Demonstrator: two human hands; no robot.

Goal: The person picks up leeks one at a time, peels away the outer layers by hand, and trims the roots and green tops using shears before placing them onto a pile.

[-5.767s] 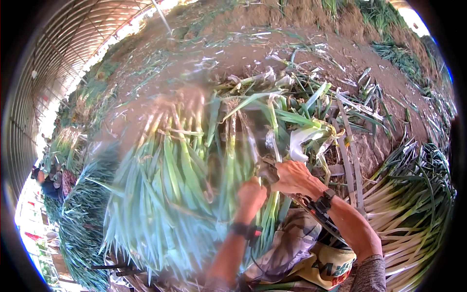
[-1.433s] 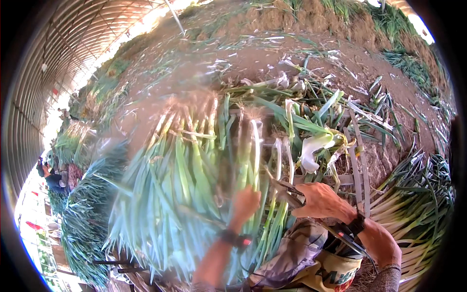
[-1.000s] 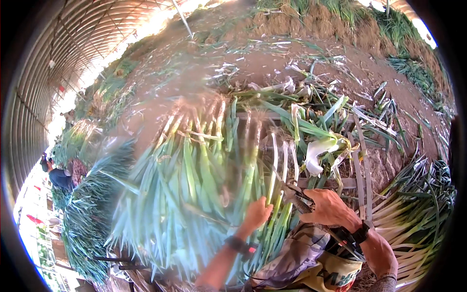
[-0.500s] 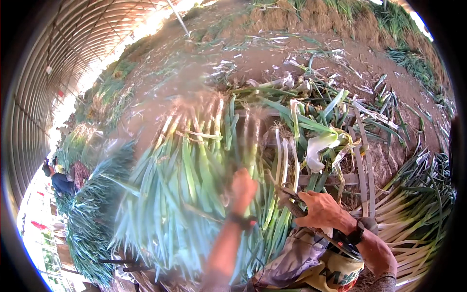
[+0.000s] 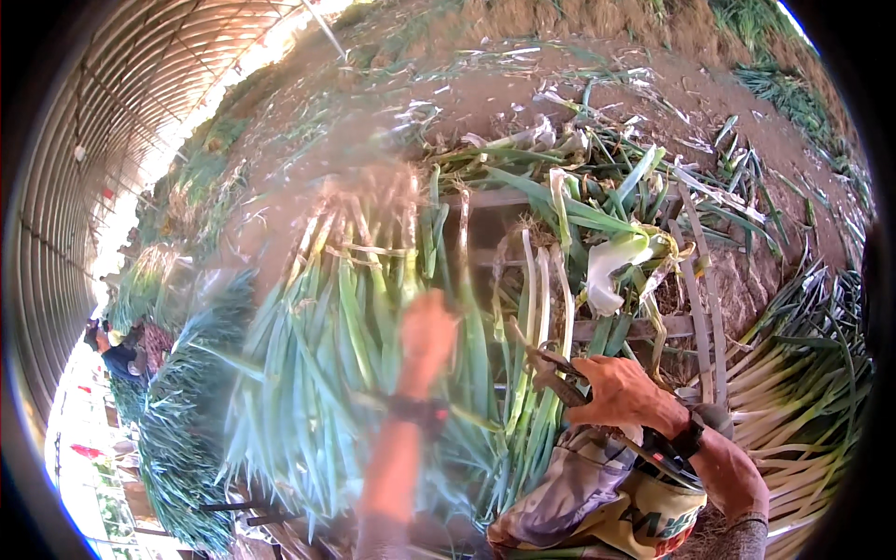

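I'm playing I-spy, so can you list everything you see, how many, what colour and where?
middle onion-like pile: many stalks, green and pale, centre
left pile: many stalks, dark green, left
right pile: many stalks, white and green, right
leaf scraps: many, green and whitish, upper centre-right
frame bars: several, greyish, right of centre
dark bars: two, lower left
arched roof: one, tan-grey, upper left
other person: one, dark clothing, far left
yellow cloth: one, bottom
handheld tool: one, dark, in right grip
wristbands: two, black, wrists
left grip: one, bare, blurred, over middle pile
right grip: one, bare, around tool
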